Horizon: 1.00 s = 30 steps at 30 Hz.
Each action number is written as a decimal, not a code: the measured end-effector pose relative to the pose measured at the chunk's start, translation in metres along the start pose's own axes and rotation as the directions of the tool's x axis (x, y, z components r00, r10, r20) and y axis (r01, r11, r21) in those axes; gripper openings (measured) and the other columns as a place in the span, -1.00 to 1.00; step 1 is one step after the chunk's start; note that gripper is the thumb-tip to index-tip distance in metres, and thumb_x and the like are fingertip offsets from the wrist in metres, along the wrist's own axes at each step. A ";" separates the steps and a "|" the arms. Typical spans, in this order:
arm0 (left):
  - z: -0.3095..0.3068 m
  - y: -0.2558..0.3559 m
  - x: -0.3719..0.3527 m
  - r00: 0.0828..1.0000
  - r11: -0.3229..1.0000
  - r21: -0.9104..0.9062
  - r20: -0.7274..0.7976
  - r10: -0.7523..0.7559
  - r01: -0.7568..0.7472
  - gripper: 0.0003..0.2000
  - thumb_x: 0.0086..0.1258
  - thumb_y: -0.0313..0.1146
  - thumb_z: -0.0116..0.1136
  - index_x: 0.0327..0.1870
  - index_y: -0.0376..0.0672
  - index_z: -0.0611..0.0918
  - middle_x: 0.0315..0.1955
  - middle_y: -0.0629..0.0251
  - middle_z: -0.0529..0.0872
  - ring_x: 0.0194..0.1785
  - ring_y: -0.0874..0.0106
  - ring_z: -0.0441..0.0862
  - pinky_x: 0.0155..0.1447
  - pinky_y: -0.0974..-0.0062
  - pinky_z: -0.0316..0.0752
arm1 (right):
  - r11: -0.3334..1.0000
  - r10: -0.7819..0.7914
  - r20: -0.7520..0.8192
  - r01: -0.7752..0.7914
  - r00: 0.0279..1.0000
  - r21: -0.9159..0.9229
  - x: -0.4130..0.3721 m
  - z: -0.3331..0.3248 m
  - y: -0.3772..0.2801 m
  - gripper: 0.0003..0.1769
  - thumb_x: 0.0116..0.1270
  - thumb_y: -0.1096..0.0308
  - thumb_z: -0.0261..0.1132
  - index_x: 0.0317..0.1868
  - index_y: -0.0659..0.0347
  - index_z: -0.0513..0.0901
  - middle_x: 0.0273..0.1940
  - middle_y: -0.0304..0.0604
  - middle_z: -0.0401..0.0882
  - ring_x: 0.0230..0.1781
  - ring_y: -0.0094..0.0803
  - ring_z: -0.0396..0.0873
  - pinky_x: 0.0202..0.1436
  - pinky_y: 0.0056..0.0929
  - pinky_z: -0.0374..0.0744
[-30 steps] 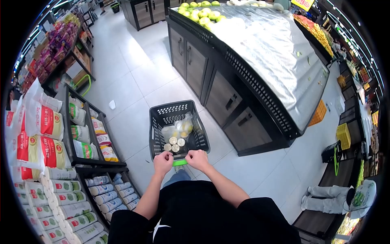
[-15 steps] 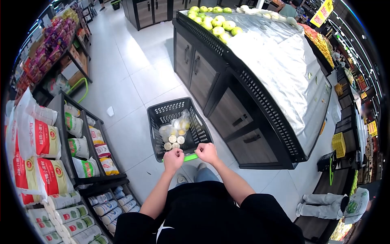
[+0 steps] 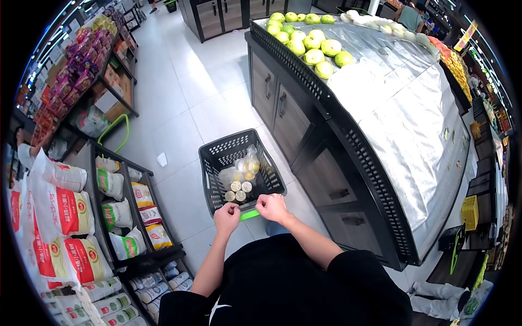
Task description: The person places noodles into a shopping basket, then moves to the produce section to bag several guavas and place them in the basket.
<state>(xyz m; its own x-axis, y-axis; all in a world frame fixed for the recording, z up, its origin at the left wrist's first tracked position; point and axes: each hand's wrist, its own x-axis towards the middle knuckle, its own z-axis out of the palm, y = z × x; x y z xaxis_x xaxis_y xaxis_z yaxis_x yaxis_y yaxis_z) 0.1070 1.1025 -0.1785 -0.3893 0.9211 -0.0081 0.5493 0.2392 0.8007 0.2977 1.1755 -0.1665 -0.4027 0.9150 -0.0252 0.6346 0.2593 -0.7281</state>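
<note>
A black shopping basket (image 3: 213, 187) with perforated walls is in front of my body. My left hand (image 3: 227, 218) is closed at the left of its near edge. Farther right along that edge, my right hand (image 3: 272, 208) is closed too. Between the hands a stretch of the green handle (image 3: 250, 215) shows; my fingertips are partly hidden. Inside the basket lie several pale round-ended pieces (image 3: 240, 195), probably cut corn, and clear plastic bags (image 3: 247, 164) with yellowish contents.
A black display stand (image 3: 348, 136) with green melon-like fruit (image 3: 314, 41) stands close on the right. Shelves with flour bags (image 3: 70, 209) and packs (image 3: 142, 195) line the left. White scrap (image 3: 162, 159) lies on the tiled floor (image 3: 179, 130). Another person's legs (image 3: 435, 299) show lower right.
The view has moved forward along the aisle, so the fruit and stand appear nearer. The basket has come along with my hands. Another person's arm now shows at the left edge.
</note>
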 end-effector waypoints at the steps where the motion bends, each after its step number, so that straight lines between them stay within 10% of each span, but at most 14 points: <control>1: 0.002 0.000 0.012 1.000 1.000 -0.004 -0.002 -0.022 0.022 -0.91 0.19 -0.36 0.28 -0.38 -0.15 0.75 -0.71 0.25 0.61 -0.63 0.35 0.58 -0.42 0.36 0.49 | 0.999 -0.007 0.002 0.007 1.000 -0.035 0.013 -0.001 0.000 -0.81 0.14 0.20 0.26 -0.46 0.10 0.71 -0.53 -0.08 0.68 -0.45 -0.04 0.68 -0.23 -0.10 0.64; 30: -0.023 -0.023 0.312 0.986 0.997 0.075 0.164 0.015 -0.028 -0.84 0.22 -0.43 0.15 -0.30 -0.23 0.76 -0.59 0.21 0.70 -0.52 0.45 0.62 -0.34 0.46 0.52 | 1.000 0.025 0.093 -0.025 0.995 0.005 0.271 0.006 -0.018 -0.65 0.40 0.13 0.11 -0.32 0.21 0.70 -0.39 0.12 0.70 -0.32 0.13 0.68 -0.12 0.08 0.60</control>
<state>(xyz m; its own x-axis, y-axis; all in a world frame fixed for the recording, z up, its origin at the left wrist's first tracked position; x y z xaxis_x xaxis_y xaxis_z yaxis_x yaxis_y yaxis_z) -0.0438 1.3773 -0.1854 -0.2539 0.9626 -0.0942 0.6138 0.2356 0.7535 0.1734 1.4164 -0.1649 -0.4468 0.8882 -0.1068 0.6414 0.2348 -0.7304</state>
